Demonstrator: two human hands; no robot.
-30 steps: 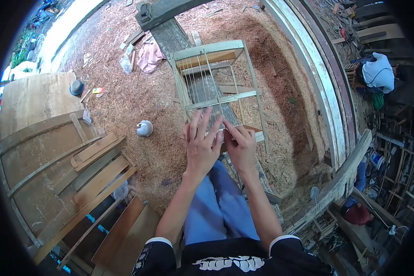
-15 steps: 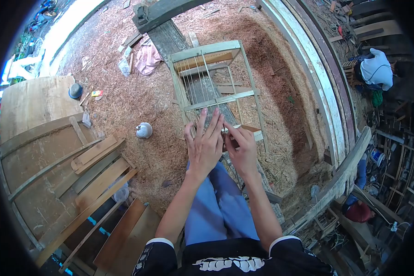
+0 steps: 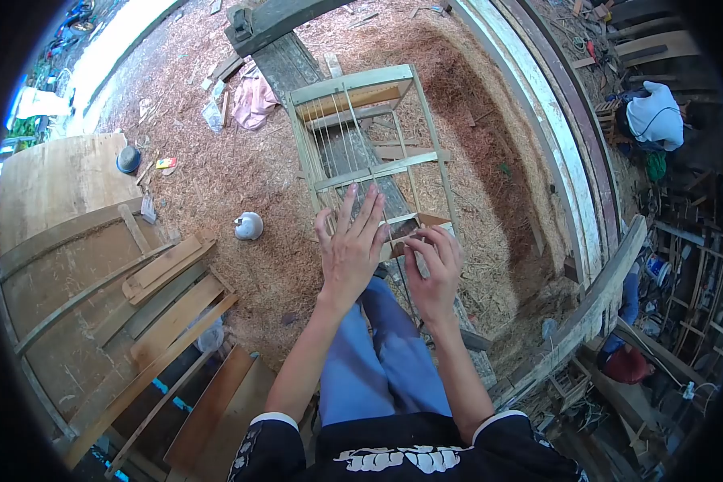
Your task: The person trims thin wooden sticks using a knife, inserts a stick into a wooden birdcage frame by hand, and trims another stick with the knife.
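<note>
The slatted wooden crate (image 3: 402, 166) lay across the bench (image 3: 285, 64) at upper centre, apparently steadied by the left hand (image 3: 349, 261), its grip spread open; whether the right hand's (image 3: 435, 277) curled grip held anything, I couldn't tell.

The slatted frame (image 3: 386, 169) is pale yellow-green, over a weathered grey plank (image 3: 285, 71). Shavings (image 3: 273, 281) on the ground run from pinkish tan to reddish brown. The cloth (image 3: 255, 103) is pink, the round object (image 3: 248, 226) white, the small packet (image 3: 166, 163) yellow and red. Blue trousers (image 3: 349, 365) meet a black shirt (image 3: 361, 436) with a white print and white-edged sleeves. A white-painted beam (image 3: 557, 143) lies by a maroon one (image 3: 593, 153).
</note>
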